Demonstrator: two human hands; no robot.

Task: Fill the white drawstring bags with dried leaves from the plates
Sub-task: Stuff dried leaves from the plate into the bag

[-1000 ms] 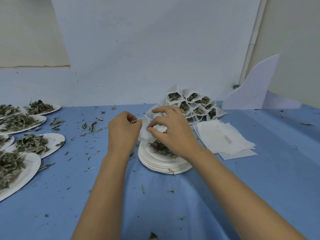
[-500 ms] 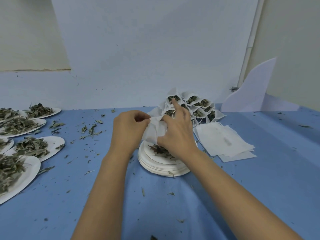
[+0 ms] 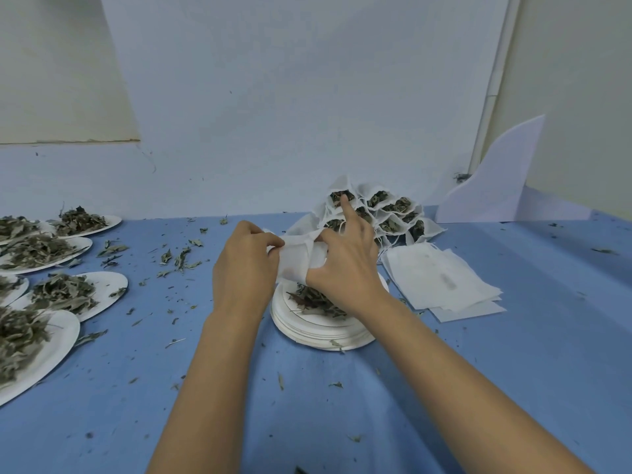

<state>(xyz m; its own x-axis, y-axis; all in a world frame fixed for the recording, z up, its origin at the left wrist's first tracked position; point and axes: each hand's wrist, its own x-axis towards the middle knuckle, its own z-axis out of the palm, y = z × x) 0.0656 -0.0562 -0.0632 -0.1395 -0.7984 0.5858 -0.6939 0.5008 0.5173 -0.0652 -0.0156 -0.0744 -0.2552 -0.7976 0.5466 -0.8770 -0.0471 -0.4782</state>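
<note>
Your left grip point(image 3: 242, 268) pinches one edge of a white drawstring bag point(image 3: 295, 260), and your right grip point(image 3: 345, 265) holds the other side with its forefinger straight. The bag hangs just above the few dried leaves point(image 3: 313, 299) on a stack of white plates point(image 3: 318, 331) at the middle of the blue desk point(image 3: 513, 371). Leaf bits litter the desk, heaped plates point(image 3: 102, 285) sit at its left, filled bags point(image 3: 379, 213) are piled by the pale wall point(image 3: 290, 97), flat empty bags point(image 3: 441, 278) lie to the right, and a white board point(image 3: 496, 186) leans in the far right corner.
</note>
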